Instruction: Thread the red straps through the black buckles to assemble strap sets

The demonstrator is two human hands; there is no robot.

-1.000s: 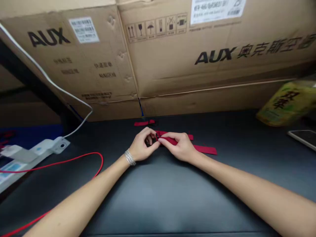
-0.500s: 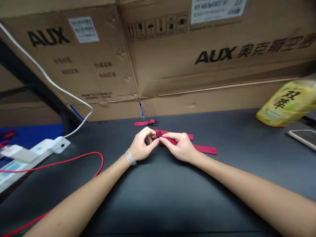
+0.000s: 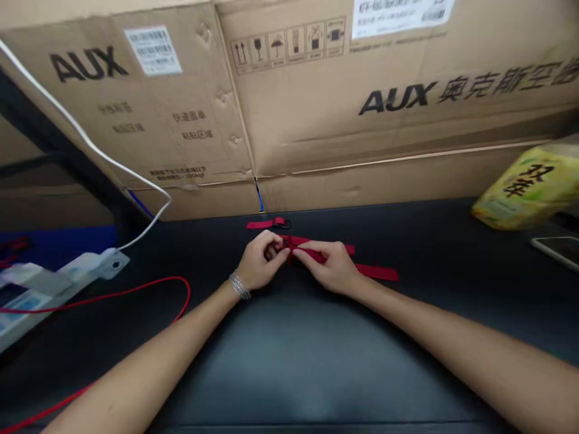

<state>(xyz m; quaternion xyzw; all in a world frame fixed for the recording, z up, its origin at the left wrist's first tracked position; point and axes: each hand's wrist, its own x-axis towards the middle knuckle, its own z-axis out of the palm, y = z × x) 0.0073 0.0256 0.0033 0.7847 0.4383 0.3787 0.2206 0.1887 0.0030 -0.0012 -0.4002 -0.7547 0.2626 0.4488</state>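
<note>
A red webbing strap (image 3: 376,272) runs under and out past my right hand (image 3: 329,263), whose thumb and fingers pinch it near its left end. Close beside it, my left hand (image 3: 263,260) is closed on the same strap's end, where a small dark buckle partly shows between the fingertips. A silver bracelet circles the left wrist. Behind the hands lies another length of red strap (image 3: 350,249), mostly covered by the fingers. Farther back, a short red strap with a black buckle (image 3: 266,224) rests flat on the dark table.
Large cardboard boxes (image 3: 298,132) stand along the back edge of the black table (image 3: 280,361). To the left are a white power strip (image 3: 67,283) with a white cable and a red cable (image 3: 136,290). At right sit a yellow packet (image 3: 520,190) and a phone (image 3: 558,250).
Both hands stay nearly in place, still gripping the strap. The left fingertips have shifted slightly, and a little more red webbing shows between the hands.
</note>
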